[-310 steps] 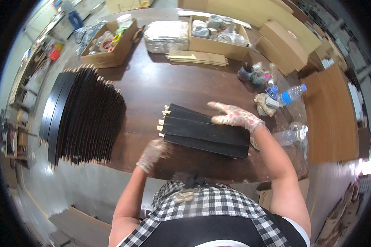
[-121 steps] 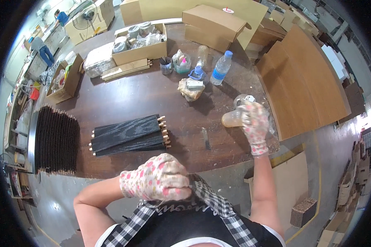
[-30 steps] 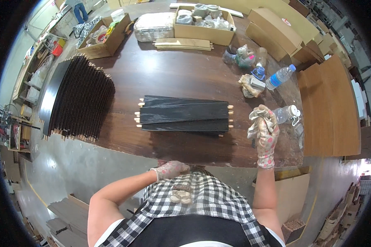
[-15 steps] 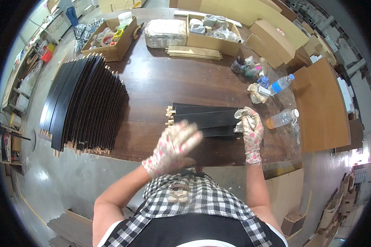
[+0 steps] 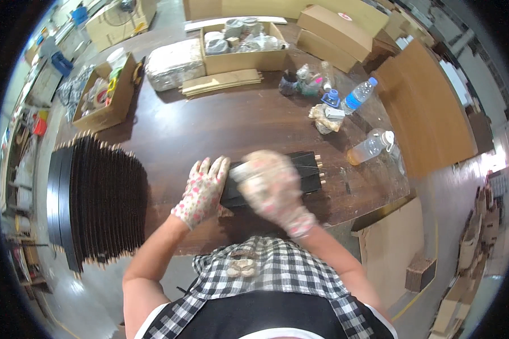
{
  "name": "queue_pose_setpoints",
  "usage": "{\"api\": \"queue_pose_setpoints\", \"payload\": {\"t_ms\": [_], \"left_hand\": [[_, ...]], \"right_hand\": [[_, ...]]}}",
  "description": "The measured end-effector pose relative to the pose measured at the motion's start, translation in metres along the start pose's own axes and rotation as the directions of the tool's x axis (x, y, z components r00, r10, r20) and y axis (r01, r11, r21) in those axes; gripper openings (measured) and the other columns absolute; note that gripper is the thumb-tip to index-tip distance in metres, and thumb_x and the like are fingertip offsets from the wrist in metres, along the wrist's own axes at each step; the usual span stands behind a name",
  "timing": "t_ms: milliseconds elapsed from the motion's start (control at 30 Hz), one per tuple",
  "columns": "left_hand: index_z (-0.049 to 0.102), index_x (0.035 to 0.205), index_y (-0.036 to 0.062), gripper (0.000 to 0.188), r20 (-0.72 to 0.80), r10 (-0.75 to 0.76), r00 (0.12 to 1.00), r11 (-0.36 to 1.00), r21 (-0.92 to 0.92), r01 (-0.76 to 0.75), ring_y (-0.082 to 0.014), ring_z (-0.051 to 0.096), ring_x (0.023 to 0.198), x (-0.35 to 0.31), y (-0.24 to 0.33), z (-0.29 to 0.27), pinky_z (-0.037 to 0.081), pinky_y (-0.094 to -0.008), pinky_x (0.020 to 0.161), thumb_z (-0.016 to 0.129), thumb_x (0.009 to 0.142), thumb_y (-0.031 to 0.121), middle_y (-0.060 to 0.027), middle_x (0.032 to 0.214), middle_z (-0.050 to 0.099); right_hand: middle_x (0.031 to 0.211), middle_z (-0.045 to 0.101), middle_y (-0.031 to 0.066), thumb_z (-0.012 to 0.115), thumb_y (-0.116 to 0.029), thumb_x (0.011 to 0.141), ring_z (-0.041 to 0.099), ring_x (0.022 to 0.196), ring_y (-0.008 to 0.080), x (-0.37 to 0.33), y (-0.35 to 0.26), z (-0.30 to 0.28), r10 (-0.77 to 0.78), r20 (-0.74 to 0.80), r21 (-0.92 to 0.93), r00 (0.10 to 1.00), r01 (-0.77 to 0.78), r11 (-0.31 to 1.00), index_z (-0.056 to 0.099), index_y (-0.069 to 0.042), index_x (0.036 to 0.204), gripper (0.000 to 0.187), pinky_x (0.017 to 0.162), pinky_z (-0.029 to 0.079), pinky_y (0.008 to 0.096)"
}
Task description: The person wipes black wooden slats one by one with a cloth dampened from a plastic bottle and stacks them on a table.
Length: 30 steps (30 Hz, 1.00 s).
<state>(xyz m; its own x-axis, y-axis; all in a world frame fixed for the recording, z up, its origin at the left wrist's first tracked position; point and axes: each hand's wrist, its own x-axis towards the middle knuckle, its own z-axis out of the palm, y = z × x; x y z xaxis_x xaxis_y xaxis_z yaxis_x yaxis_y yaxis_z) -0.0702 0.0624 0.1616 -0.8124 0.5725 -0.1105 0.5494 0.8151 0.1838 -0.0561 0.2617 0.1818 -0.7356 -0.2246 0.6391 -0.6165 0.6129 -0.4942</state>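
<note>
Several black slats (image 5: 306, 172) with wooden dowel pegs at their right end lie side by side on the brown table before me. At their left end rests my left hand (image 5: 201, 193), in a white glove with pink dots, fingers spread and touching the slats. My right hand (image 5: 274, 189), in a matching glove and smeared by motion, is over the middle of the slats. It seems closed round a crumpled whitish cloth (image 5: 242, 174), pressed on the top faces. To the left stands a big stack of similar black slats (image 5: 104, 203), pegs sticking out at both ends.
Two bottles, one clear (image 5: 361, 97) and one with amber liquid (image 5: 370, 148), stand at the right. Behind are an open box of jars and bags (image 5: 243, 61), a plastic-wrapped bundle (image 5: 175, 65) and thin wood strips (image 5: 220, 82). A box with tape (image 5: 104, 96) sits far left.
My right hand has swept left with the cloth, from the slats' right end to their middle. My left hand has come down onto their left end. The whole view has shifted.
</note>
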Motion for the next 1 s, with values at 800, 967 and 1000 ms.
{"api": "queue_pose_setpoints", "payload": {"t_ms": [800, 967, 1000], "left_hand": [[0.035, 0.141, -0.0066, 0.111, -0.163, 0.040, 0.986, 0.998, -0.040, -0.048, -0.0392, 0.038, 0.132, -0.006, -0.008, 0.010, 0.028, -0.0475, 0.112, 0.087, 0.056, 0.042, -0.0225, 0.140, 0.042], [0.039, 0.141, 0.0019, 0.119, -0.383, 0.043, 0.923, 0.931, -0.319, -0.176, -0.0403, 0.037, 0.130, -0.024, -0.029, 0.015, 0.031, -0.0503, 0.109, 0.088, 0.045, 0.053, -0.0200, 0.139, 0.042], [0.044, 0.136, 0.0027, 0.106, -0.428, 0.013, 0.904, 0.905, -0.379, -0.193, -0.0388, 0.039, 0.129, -0.029, -0.036, 0.028, 0.035, -0.0486, 0.107, 0.089, 0.050, 0.045, -0.0186, 0.135, 0.046]], "right_hand": [[0.115, 0.065, 0.0139, 0.054, -0.015, 0.093, 0.060, 0.109, 0.0282, -0.071, 0.121, -0.083, 0.424, -0.150, -0.320, 0.893, -0.450, 0.834, 0.069, -0.003, 0.105, 0.023, 0.098, 0.045, 0.0390], [0.102, 0.064, 0.0103, 0.066, -0.005, 0.085, 0.061, 0.098, 0.0241, -0.038, 0.072, -0.080, 0.410, -0.272, -0.082, 0.871, -0.445, 0.892, 0.068, -0.004, 0.111, 0.026, 0.089, 0.049, 0.0346], [0.100, 0.064, 0.0100, 0.066, -0.006, 0.085, 0.062, 0.097, 0.0244, -0.044, 0.076, -0.073, 0.322, -0.225, -0.150, 0.920, -0.359, 0.921, 0.068, -0.005, 0.109, 0.024, 0.087, 0.050, 0.0350]]}}
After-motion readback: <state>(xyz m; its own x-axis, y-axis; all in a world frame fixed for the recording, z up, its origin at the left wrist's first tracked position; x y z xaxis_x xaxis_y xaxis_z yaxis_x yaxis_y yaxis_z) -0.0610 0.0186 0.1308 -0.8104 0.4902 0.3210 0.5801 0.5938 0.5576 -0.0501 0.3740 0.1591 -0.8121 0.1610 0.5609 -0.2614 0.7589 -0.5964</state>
